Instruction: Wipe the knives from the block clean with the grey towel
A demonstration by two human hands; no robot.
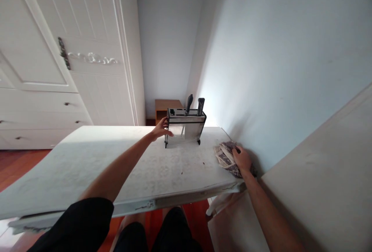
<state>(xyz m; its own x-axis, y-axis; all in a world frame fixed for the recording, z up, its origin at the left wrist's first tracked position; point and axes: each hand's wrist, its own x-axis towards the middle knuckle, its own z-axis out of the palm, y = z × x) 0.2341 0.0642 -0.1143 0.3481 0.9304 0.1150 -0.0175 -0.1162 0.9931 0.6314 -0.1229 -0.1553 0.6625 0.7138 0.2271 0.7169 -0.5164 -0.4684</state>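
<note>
A knife block (pixel 192 131) with clear sides and a black frame stands upright on the white table (pixel 116 166). Two black handles (pixel 189 103) stick up from its top. My left hand (pixel 161 128) grips the block's left end, thumb across the front face and fingers round the side. Over at the right, against the wall, my right hand (pixel 241 158) is closed on a crumpled patterned cloth (pixel 225 156), which lies on the tabletop. The hand hides part of the cloth.
Two small dark crumbs (pixel 204 163) lie on the table between the block and its front edge. A small brown wooden cabinet (pixel 168 104) stands behind the table. To the left is a white wardrobe (pixel 95 50); a pale wall (pixel 276 69) borders the right side.
</note>
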